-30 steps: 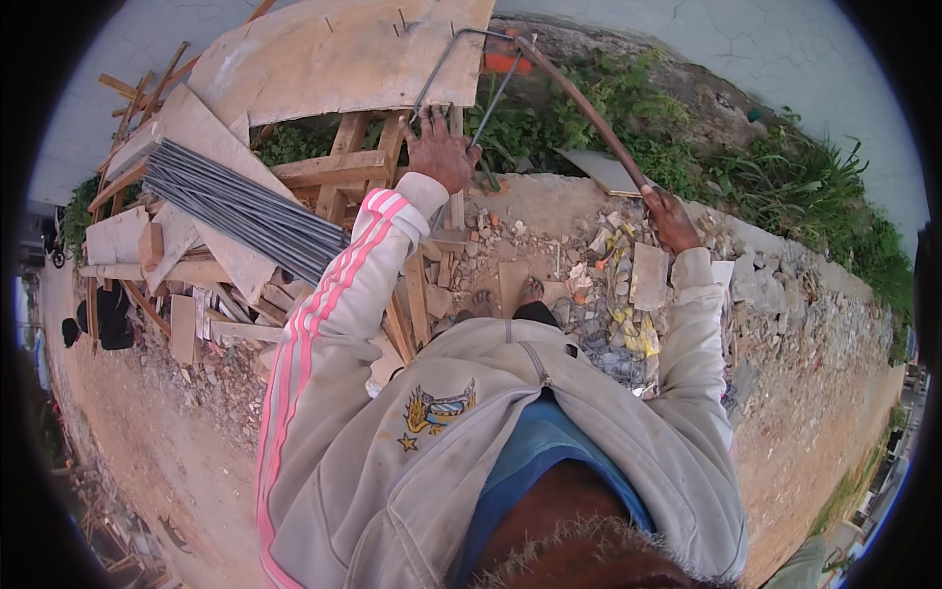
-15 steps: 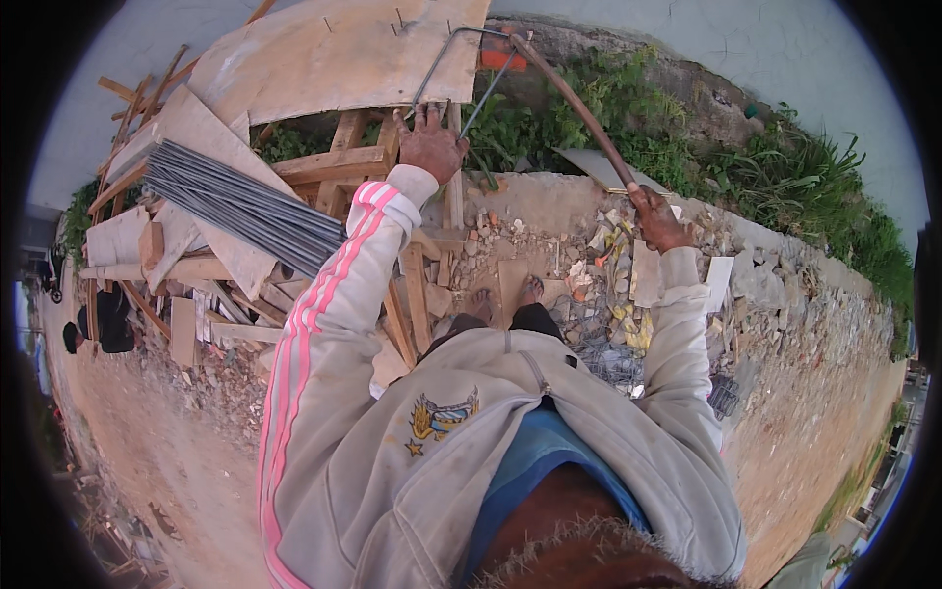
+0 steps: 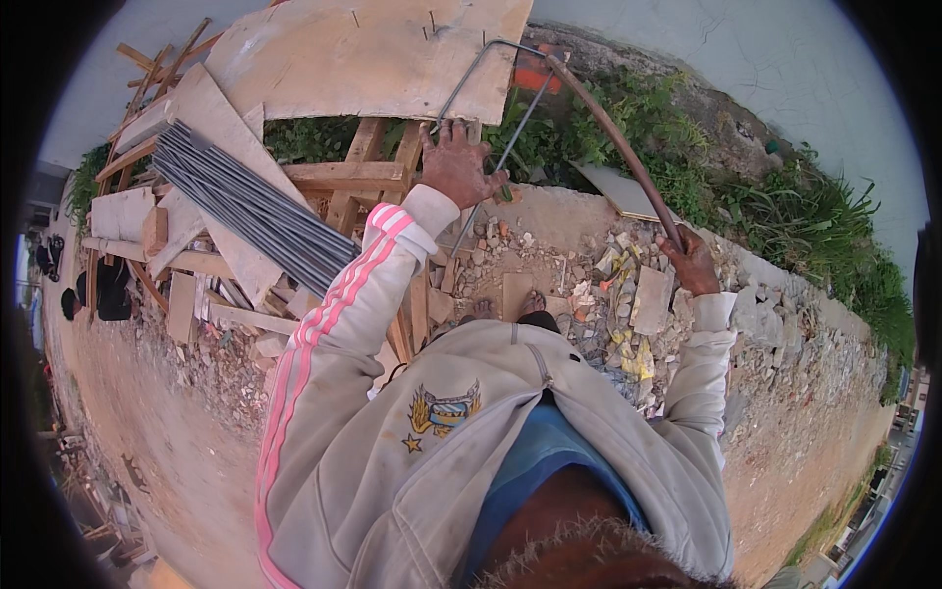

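Note:
My left hand (image 3: 455, 167) lies with its fingers spread on the near edge of a plywood board (image 3: 363, 69). Its fingertips touch one end of a thin bent steel rod (image 3: 471, 77). The rod rises over the board, crosses its right corner and bends back in a long straight leg past my left thumb. My right hand (image 3: 693, 263) is wrapped round the lower end of a rusty brown bar (image 3: 613, 133). The bar slants up and left, its far end meeting the rod's bend beyond the board. How the two join is too small to tell.
Several nails (image 3: 430, 25) stick up from the board. Left of my arm, a bundle of straight grey steel rods (image 3: 250, 206) lies on planks. Below is a timber frame (image 3: 348, 177). Rubble (image 3: 589, 294) covers the ground at my feet; green plants (image 3: 638, 128) line the wall.
The view has shifted, so the board sits further right. My right hand has drawn the bar's lower end nearer to me. The rod's free leg shows longer, past my left thumb.

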{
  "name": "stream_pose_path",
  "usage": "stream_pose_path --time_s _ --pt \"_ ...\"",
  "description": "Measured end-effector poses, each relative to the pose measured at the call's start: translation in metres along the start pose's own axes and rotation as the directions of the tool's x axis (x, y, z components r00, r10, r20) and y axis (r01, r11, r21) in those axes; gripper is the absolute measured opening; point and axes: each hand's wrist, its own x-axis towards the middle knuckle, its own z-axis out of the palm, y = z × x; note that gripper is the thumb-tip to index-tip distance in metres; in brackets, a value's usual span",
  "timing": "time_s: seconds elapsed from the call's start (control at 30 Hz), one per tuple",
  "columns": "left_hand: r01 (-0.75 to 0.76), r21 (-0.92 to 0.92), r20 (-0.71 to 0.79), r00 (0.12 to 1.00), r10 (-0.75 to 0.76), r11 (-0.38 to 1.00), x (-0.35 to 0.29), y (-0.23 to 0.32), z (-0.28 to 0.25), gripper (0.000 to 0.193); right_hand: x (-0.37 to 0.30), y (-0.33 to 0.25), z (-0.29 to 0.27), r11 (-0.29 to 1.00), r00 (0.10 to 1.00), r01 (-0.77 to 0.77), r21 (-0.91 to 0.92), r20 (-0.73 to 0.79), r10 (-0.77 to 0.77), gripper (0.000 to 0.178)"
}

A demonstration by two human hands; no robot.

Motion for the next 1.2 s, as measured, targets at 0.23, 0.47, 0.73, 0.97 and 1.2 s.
stream_pose_path --time_s 0.23,0.47,0.73,0.97,1.2 --pt "-0.012 -0.032 -0.317 0.948 0.002 0.999 0.024 -0.026 0.019 0.049 0.01 0.03 0.009 0.997 0.997 0.031 0.074 -0.067 -0.026 0.041" --pt "0.056 0.084 -0.291 0.956 -0.029 0.995 0.036 -0.031 0.013 0.026 0.008 0.005 -0.043 0.994 0.991 0.082 0.066 -0.107 -0.075 0.042" --pt "-0.283 0.001 -0.624 0.75 0.222 0.959 0.047 0.021 -0.002 0.026 0.0 -0.043 0.04 0.738 0.947 0.244 0.629 -0.318 -0.043 0.026" --pt "-0.412 -0.063 -0.708 0.66 0.25 0.909 0.055 0.037 -0.008 0.029 0.037 -0.138 0.081 0.442 0.968 0.243 0.864 -0.245 -0.052 0.047" --pt "-0.436 -0.173 -0.614 0.749 0.25 0.883 0.056 0.064 0.009 0.032 0.052 -0.108 0.037 0.486 0.995 0.069 0.871 -0.023 -0.1 0.037"
